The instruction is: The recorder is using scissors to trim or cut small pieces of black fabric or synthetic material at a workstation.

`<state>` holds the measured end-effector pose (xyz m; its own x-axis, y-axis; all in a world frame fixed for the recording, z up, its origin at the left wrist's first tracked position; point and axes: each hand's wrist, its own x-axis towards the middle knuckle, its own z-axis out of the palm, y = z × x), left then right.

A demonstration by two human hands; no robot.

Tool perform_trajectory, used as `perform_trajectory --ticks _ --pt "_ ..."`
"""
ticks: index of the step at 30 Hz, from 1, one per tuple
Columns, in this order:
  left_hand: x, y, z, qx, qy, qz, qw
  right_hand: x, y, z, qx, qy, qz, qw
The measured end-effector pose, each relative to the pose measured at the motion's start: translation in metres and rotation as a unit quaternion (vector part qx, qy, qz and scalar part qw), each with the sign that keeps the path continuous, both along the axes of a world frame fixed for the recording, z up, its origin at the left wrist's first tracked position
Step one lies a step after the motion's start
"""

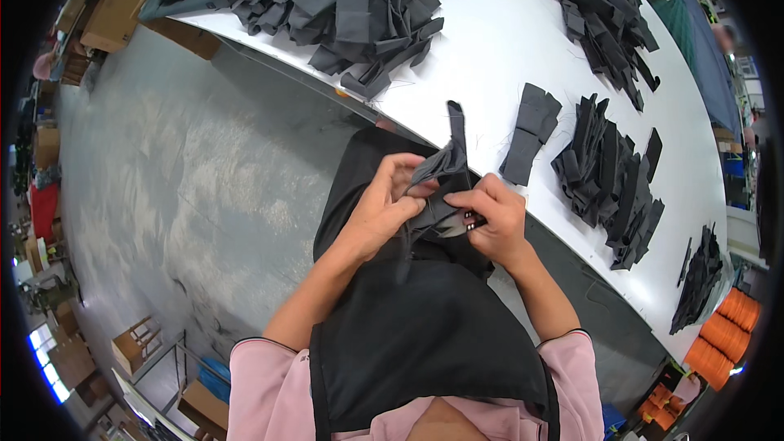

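Over my lap, my left hand (377,216) pinches a dark grey sewn fabric piece (441,165) between thumb and fingers. One narrow end of the piece sticks up toward the table edge. My right hand (500,219) closes on small thread snips (454,227), with thumb and forefinger also at the fabric. The metal blades point left beneath the cloth, and the fingers partly hide the handle. A single flat fabric piece (529,132) lies on the white table (482,49), just beyond my right hand. To its right is a loose heap of similar pieces (608,184).
Larger piles of dark fabric pieces lie at the table's far left (351,8) and far right (600,20). A smaller pile (698,282) sits near the right end, by orange spools (727,327). My black apron (425,318) covers my lap. Cardboard boxes (113,15) stand far left.
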<state>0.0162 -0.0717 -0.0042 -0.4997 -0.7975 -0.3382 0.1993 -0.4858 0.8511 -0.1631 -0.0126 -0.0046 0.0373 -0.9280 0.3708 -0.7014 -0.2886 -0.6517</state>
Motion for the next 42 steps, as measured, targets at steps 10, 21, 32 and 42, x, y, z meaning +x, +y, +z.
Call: perform_trajectory --ticks 10,21,32,42 --pt "-0.014 0.018 -0.01 -0.008 -0.056 0.111 0.992 0.016 0.004 0.021 0.145 -0.237 -0.069 0.958" --pt "-0.017 0.012 -0.014 -0.102 -0.139 0.111 0.979 0.022 0.008 0.033 0.032 0.147 -0.062 0.987" --pt "-0.015 0.013 -0.016 -0.112 -0.174 0.103 0.973 0.028 0.011 0.029 0.026 0.168 -0.063 0.983" --pt "-0.015 0.014 -0.02 -0.101 -0.159 0.107 0.976 0.033 0.015 0.027 0.062 0.119 -0.081 0.988"
